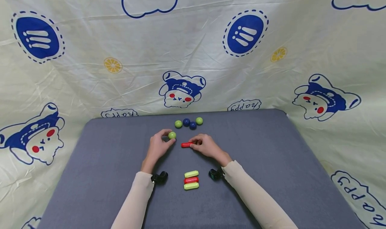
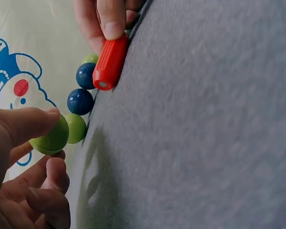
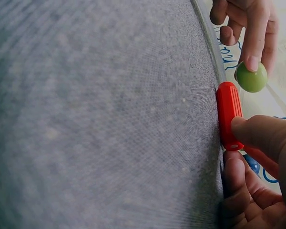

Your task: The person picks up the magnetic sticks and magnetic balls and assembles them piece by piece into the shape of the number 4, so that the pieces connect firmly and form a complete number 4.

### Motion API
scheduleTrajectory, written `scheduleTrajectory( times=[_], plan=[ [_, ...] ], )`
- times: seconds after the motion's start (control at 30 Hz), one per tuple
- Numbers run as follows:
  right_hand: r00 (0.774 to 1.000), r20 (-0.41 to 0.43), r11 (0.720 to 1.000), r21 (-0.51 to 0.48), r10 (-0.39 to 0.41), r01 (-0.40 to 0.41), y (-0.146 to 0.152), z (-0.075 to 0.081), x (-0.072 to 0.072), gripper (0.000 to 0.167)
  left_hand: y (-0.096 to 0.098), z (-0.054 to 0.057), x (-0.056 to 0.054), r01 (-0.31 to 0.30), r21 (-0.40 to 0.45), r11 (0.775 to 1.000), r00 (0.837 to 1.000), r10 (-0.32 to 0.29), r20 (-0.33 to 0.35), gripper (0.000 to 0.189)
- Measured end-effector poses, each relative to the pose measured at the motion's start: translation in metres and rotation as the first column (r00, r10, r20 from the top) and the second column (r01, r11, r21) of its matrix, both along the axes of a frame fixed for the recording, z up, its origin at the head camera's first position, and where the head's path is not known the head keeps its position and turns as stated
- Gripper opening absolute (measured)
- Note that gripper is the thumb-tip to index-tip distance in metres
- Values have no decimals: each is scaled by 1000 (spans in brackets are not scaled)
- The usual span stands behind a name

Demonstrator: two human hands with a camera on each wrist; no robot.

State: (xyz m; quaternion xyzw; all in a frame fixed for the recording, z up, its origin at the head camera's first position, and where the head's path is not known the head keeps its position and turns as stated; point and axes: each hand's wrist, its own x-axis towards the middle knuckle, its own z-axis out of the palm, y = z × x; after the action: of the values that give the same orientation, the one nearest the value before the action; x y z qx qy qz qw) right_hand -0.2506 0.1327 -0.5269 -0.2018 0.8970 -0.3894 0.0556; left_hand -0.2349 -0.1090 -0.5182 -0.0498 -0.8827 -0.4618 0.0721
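Observation:
My left hand (image 1: 158, 144) pinches a light green ball (image 1: 172, 135) between thumb and fingertips. In the left wrist view that green ball (image 2: 53, 139) appears raised off the cloth, with a shadow beside it. My right hand (image 1: 208, 146) holds a short red ribbed stick (image 1: 186, 145) by its right end. Its other end points left toward the held ball, with a gap between them. A small grey disc shows in the end face of the red stick (image 2: 109, 67) in the left wrist view. The right wrist view shows the thumb lying along the red stick (image 3: 227, 112).
Beyond the hands, two blue balls (image 1: 186, 122) sit between a green ball (image 1: 178, 124) and another green ball (image 1: 199, 121). Nearer me, a red stick (image 1: 191, 180) lies between two yellow-green sticks (image 1: 191, 174). A grey cloth covers the table (image 1: 259, 188); a printed curtain (image 1: 199, 61) hangs behind.

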Motion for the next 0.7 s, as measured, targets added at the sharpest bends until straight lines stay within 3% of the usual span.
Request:
scheduleTrajectory(
  times=[0.3,0.7],
  plan=[
    [1000,10,1000,-1,4,-4,1,-4,-1,19,4,-1,13,13,49,999,999,-15,47,38],
    [1000,-5,1000,-16,23,-23,-1,-1,0,19,9,-13,17,43,22,999,999,-44,26,38]
  ],
)
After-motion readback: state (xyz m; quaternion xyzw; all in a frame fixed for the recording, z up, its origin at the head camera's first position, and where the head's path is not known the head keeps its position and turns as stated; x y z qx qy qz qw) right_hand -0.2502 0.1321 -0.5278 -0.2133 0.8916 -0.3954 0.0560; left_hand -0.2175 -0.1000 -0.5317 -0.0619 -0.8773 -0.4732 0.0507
